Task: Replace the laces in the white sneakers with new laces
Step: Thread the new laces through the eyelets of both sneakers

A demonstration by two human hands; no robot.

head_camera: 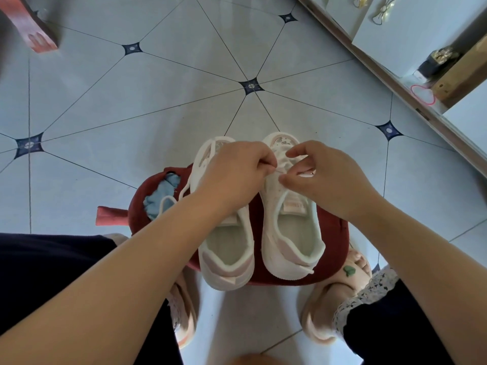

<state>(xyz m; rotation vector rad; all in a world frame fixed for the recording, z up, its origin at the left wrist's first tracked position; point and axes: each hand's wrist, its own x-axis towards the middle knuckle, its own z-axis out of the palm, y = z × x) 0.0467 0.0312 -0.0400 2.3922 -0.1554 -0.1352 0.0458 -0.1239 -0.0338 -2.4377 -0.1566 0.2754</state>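
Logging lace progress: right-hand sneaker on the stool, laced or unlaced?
Cannot tell fully: both hands, left hand and right hand, pinch white lace over the right-hand sneaker, hiding the eyelets.

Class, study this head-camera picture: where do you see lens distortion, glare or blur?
Head view: the wide lens bends the floor tile lines and the cabinet edge; soft daylight leaves pale glare on the tiles and no hard shadows; the left hand and right hand at the laces of the right sneaker look slightly soft.

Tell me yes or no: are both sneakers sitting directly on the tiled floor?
No: both white sneakers rest side by side on a dark red stool that stands on the tiled floor.
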